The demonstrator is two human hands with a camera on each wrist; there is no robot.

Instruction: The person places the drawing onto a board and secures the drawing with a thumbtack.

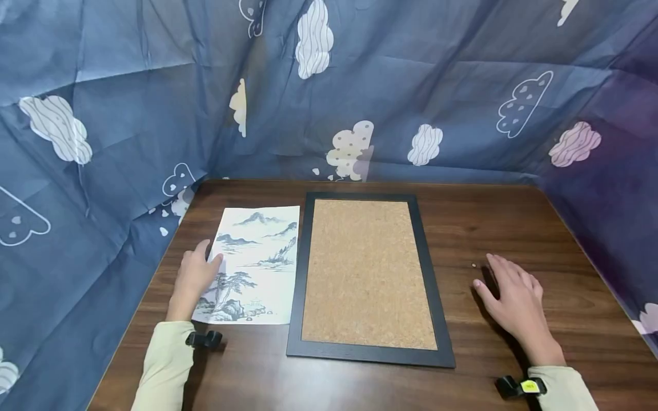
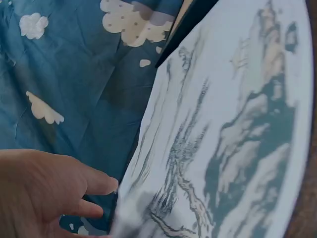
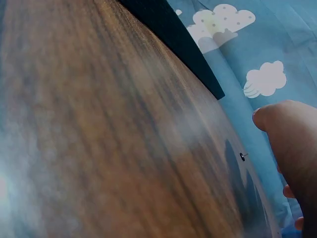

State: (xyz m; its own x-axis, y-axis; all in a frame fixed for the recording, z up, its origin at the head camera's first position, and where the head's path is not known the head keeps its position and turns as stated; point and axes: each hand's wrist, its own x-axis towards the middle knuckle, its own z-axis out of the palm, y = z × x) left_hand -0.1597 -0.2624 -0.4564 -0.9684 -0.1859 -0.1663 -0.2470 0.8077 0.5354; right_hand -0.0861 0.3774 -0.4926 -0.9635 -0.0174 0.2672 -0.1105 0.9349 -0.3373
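Observation:
A sheet of paper printed with an ink landscape (image 1: 272,234) lies on the left side of the table. My left hand (image 1: 194,279) is at its left edge, fingers loosely spread, thumb overlapping the margin in the head view. To the right of the sheet lies a cork board (image 1: 367,274) with a black frame, face up. My right hand (image 1: 516,297) hovers near the table on the right, its fingers loosely extended and holding nothing. Just beyond its thumb lies a small thumbtack (image 1: 473,265); in the right wrist view the thumbtack's (image 3: 242,156) thin pin sticks out sideways.
Dark wood makes up the tabletop (image 1: 493,222). A blue cloth with cloud prints (image 1: 452,103) hangs around its back and sides. The frame's left edge (image 1: 302,268) runs right beside the paper.

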